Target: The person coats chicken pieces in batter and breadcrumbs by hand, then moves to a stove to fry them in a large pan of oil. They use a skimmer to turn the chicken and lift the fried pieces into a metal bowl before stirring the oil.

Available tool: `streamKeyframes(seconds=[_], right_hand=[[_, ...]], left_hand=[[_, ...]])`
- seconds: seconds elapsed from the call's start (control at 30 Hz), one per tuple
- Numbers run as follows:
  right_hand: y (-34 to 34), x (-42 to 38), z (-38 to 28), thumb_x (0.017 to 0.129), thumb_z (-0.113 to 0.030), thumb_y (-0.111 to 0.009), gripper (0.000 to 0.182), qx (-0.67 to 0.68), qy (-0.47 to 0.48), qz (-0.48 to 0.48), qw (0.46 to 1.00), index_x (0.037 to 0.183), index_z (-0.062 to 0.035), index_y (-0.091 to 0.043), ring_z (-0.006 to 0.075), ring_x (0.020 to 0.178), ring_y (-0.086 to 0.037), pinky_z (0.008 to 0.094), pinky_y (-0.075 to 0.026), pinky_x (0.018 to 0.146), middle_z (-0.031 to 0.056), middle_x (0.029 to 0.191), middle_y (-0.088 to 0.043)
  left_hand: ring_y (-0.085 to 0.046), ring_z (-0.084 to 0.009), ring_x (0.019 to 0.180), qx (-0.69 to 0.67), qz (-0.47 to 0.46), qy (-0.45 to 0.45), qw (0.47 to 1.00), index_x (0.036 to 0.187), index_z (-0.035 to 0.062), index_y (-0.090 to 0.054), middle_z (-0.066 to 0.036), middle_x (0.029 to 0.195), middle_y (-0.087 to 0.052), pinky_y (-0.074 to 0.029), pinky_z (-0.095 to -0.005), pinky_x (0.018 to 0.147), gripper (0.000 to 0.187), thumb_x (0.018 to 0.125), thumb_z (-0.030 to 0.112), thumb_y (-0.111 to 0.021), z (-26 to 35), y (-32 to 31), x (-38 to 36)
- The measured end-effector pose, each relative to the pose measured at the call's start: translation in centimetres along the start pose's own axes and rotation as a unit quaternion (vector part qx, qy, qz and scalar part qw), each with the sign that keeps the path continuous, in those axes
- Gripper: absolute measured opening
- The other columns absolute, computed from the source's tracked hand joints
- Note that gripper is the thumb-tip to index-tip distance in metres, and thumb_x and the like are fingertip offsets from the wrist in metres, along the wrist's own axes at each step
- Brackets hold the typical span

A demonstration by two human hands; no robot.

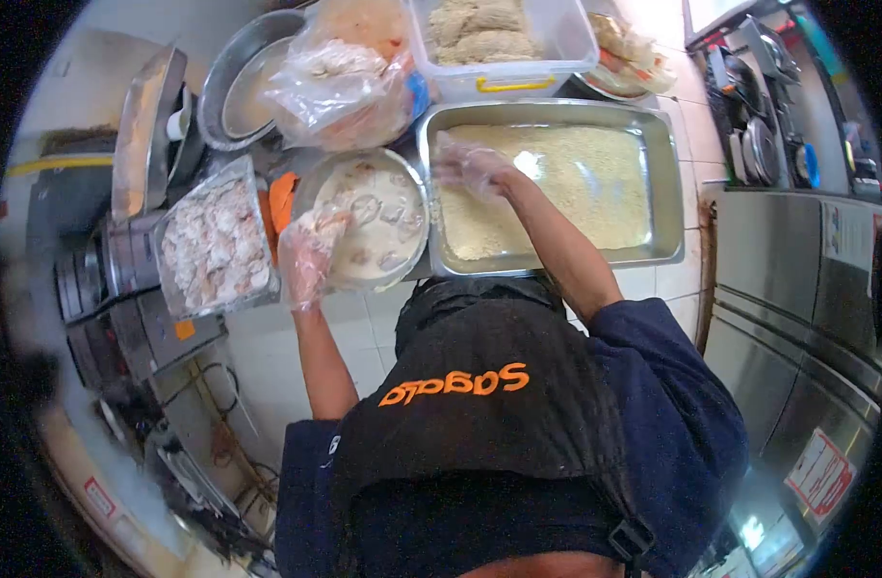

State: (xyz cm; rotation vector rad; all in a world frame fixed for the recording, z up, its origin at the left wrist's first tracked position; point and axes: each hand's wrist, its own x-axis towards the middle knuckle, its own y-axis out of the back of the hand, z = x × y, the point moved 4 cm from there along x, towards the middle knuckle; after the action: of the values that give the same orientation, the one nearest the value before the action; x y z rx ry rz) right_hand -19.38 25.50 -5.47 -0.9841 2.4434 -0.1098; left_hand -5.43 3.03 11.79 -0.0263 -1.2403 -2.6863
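My left hand [312, 252], in a clear plastic glove smeared with white, is over the left rim of a round metal bowl [424, 223]. Its fingers are bent together near the milky batter [350, 258], and what they hold, if anything, is hidden. Several pale pieces [395, 214] sit partly sunk in that batter. My right hand [472, 166], also gloved, reaches over the left side of a deep rectangular steel tray [667, 183]. Its fingers are stretched leftward, apart, above pale yellow crumbs [566, 183] that cover the tray's bottom.
Left of the bowl stands a container of flour-coated pieces [218, 241], with an orange cloth [283, 200] between. Behind are a large metal basin [215, 101], plastic bags of food [350, 82] and a clear bin [576, 43] of crumbs. A steel cabinet [768, 241] stands at right.
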Motion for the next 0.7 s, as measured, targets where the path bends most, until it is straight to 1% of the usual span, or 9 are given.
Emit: streamKeyframes(seconds=[0.03, 0.07, 0.2, 0.33, 0.37, 0.47, 0.53, 0.67, 0.7], right_hand=[[-0.6, 0.6, 2.4, 0.084, -0.033, -0.046, 0.045, 0.350, -0.112, 0.007, 0.930, 0.121, -0.0082, -0.038, 0.0213, 0.080, -0.057, 0.0337, -0.048, 0.072, 0.0088, 0.100, -0.056], [-0.7, 0.2, 2.7, 0.084, -0.033, -0.046, 0.045, 0.354, -0.113, -0.003, 0.928, 0.121, -0.0082, -0.038, 0.0213, 0.080, -0.057, 0.0337, -0.048, 0.072, 0.0088, 0.100, -0.056], [4.6, -3.7, 4.6, 0.081, -0.030, -0.052, 0.035, 0.097, -0.151, 0.053, 0.982, 0.109, -0.0087, -0.045, 0.0169, 0.070, -0.055, 0.0306, -0.049, 0.061, 0.0055, 0.088, -0.056], [11.6, -7.6, 6.5, 0.081, -0.028, -0.048, 0.025, 0.044, -0.167, 0.187, 0.967, 0.093, -0.0061, -0.053, 0.0238, 0.081, -0.055, 0.0355, -0.045, 0.067, 0.0096, 0.092, -0.058], [14.7, -7.0, 8.7, 0.081, -0.027, -0.051, 0.024, -0.071, -0.079, 0.197, 0.975, 0.092, -0.0061, -0.053, 0.0181, 0.071, -0.054, 0.0285, -0.045, 0.059, 0.0062, 0.084, -0.056], [17.4, -9.1, 8.5, 0.080, -0.026, -0.055, 0.024, -0.183, 0.057, 0.211, 0.958, 0.090, -0.0046, -0.053, 0.0122, 0.061, -0.052, 0.0215, -0.044, 0.049, 0.0038, 0.075, -0.054], [17.3, -10.1, 7.7, 0.079, -0.024, -0.055, 0.023, -0.080, 0.025, 0.267, 0.960, 0.091, -0.0038, -0.053, 0.0137, 0.063, -0.053, 0.0244, -0.045, 0.053, 0.0044, 0.073, -0.054], [16.1, -11.3, 3.8, 0.078, -0.026, -0.054, 0.029, -0.133, -0.039, 0.281, 0.950, 0.097, -0.0036, -0.054, 0.0217, 0.074, -0.056, 0.0325, -0.046, 0.067, 0.0106, 0.081, -0.057], [16.4, -11.3, 2.3, 0.077, -0.027, -0.053, 0.033, -0.302, -0.089, 0.319, 0.894, 0.100, -0.0037, -0.054, 0.0259, 0.082, -0.056, 0.0352, -0.044, 0.072, 0.0138, 0.090, -0.057]], left_hand=[[-0.056, -0.0215, 0.063, 0.011, 0.003, 0.007, 1.000, 0.080, 0.0012, -0.063, -0.012, 0.071, -0.061, -0.043, -0.0310, 0.058, 0.018, 0.068, 0.014, -0.061, 0.9, 0.6, 0.0], [-0.055, -0.0227, 0.061, -0.004, 0.032, 0.002, 0.999, 0.080, 0.0007, -0.062, -0.012, 0.070, -0.060, -0.043, -0.0313, 0.057, 0.017, 0.068, 0.013, -0.061, 1.7, 1.1, 0.2], [-0.054, -0.0239, 0.064, -0.043, 0.083, -0.025, 0.995, 0.083, 0.0012, -0.060, -0.011, 0.075, -0.058, -0.042, -0.0317, 0.060, 0.018, 0.069, 0.012, -0.059, 3.2, 2.4, 1.3], [-0.054, -0.0240, 0.073, 0.009, -0.012, -0.081, 0.997, 0.089, 0.0026, -0.058, -0.010, 0.084, -0.057, -0.042, -0.0319, 0.066, 0.022, 0.070, 0.013, -0.058, 3.9, 0.4, 3.0], [-0.054, -0.0240, 0.075, 0.033, -0.040, -0.105, 0.993, 0.090, 0.0029, -0.058, -0.010, 0.086, -0.057, -0.042, -0.0319, 0.068, 0.023, 0.070, 0.013, -0.058, 4.4, -0.8, 3.6], [-0.054, -0.0240, 0.081, 0.126, -0.088, -0.178, 0.972, 0.094, 0.0039, -0.057, -0.010, 0.093, -0.056, -0.042, -0.0320, 0.072, 0.025, 0.071, 0.014, -0.057, 5.3, -5.9, 5.1], [-0.053, -0.0241, 0.085, 0.127, -0.116, -0.195, 0.966, 0.097, 0.0046, -0.056, -0.010, 0.097, -0.056, -0.042, -0.0321, 0.075, 0.027, 0.072, 0.015, -0.057, 6.8, -9.3, 5.9], [-0.054, -0.0204, 0.081, -0.069, -0.219, -0.132, 0.964, 0.093, 0.0057, -0.058, -0.006, 0.083, -0.058, -0.042, -0.0307, 0.074, 0.022, 0.071, 0.011, -0.055, 9.1, -10.4, 5.5], [-0.053, -0.0214, 0.080, -0.174, -0.237, -0.042, 0.955, 0.094, 0.0020, -0.054, -0.008, 0.082, -0.056, -0.041, -0.0329, 0.073, 0.027, 0.072, 0.018, -0.056, 6.6, -10.3, 4.6]])
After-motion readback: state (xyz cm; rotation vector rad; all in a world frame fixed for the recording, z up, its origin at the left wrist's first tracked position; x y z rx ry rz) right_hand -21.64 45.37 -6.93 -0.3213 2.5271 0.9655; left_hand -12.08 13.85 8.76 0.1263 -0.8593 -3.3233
